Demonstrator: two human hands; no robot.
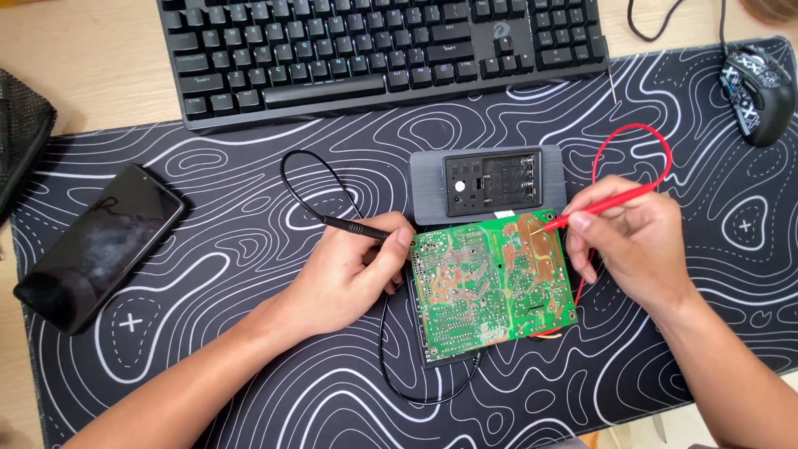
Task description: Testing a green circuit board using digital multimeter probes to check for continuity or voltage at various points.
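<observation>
A green circuit board point(490, 283) lies solder side up in the middle of the patterned desk mat point(249, 382). My left hand point(349, 270) holds a black test probe point(353, 226) at the board's upper left edge; its black lead loops away behind. My right hand point(636, 241) grips a red test probe point(598, 208) like a pen, its tip touching the board's upper right corner. The red lead point(640, 129) arcs above that hand. A grey device with a black back panel point(490, 181) lies face down just beyond the board.
A black keyboard point(382, 50) spans the far edge of the mat. A dark phone point(100, 245) lies at the left, a black mouse point(758, 91) at the far right. A black mesh object point(21, 133) sits at the left edge on the wooden desk.
</observation>
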